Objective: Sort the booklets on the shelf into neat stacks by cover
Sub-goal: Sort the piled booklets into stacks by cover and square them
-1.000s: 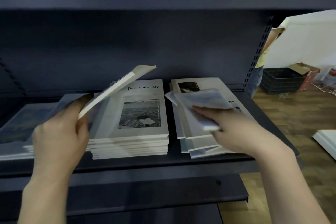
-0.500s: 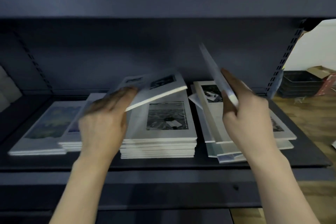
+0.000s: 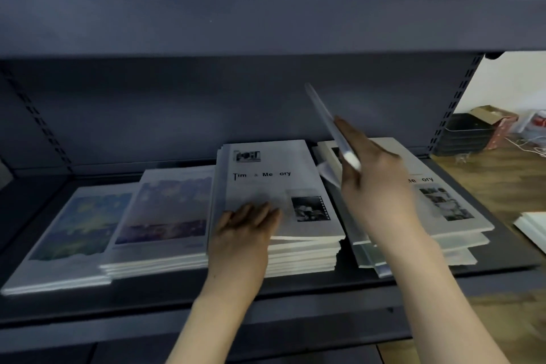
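Two hands: left hand [image 3: 245,233] flat, right hand [image 3: 375,183] raised.

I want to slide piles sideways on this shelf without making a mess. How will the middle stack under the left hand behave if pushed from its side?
The middle stack would probably shear, since its booklet edges already sit staggered. Being several booklets deep, it looks fairly heavy. The left hand resting flat on top should help steady it.

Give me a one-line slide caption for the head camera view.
Left hand rests flat on the middle stack while the right hand holds a thin booklet above the shelf.
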Demonstrator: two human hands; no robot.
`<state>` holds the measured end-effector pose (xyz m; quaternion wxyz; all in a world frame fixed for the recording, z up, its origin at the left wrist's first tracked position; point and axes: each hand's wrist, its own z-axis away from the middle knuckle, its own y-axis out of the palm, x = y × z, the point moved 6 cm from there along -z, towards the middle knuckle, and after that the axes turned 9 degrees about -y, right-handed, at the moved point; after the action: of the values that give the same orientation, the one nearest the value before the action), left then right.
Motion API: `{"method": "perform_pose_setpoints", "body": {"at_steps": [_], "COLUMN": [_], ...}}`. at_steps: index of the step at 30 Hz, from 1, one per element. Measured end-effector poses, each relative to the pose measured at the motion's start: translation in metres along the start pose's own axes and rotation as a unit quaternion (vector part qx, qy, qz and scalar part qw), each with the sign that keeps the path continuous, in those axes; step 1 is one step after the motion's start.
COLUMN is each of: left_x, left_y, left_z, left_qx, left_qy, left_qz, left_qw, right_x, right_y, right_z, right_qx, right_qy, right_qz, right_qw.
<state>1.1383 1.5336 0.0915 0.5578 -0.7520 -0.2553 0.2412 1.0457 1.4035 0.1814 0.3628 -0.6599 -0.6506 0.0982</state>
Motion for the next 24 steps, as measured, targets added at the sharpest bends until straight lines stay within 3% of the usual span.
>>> {"method": "perform_pose_setpoints", "body": {"at_steps": [3,7,12,16,21,24], "left_x": [-0.003,-0.004,0.007,0.022,0.031,0.035], "left_y": [-0.001,-0.009,-0.003,0.004,0.004,0.011], "left_z": [0.002,0.004,0.002,0.005,0.006,0.003], "left_qx": [0.032,0.016,0.079,0.160,0.096,0.110], "left_qy": [-0.020,-0.040,0.018,0.061,0.007,-0.035], "left_qz": [-0.022,-0.015,-0.020,0.050,0.044,0.027], "left_qw": [0.999,0.999,0.997,0.984,0.994,0.993], "right_x": [0.002,0.004,0.000,-0.012,-0.018,-0.022], "right_y": [0.005,0.009,0.010,0.013,0.013,0.012], "right_z": [-0.003,-0.003,0.000,0.002,0.001,-0.002], "right_qx": [-0.007,-0.014,-0.023,-0.014,-0.013,-0.014], "right_qy": [-0.004,-0.010,-0.012,0.005,0.006,0.007], "right_qz": [0.009,0.010,0.025,0.026,0.008,0.001], "right_qw": [1.000,1.000,0.999,1.000,1.000,1.000]}}
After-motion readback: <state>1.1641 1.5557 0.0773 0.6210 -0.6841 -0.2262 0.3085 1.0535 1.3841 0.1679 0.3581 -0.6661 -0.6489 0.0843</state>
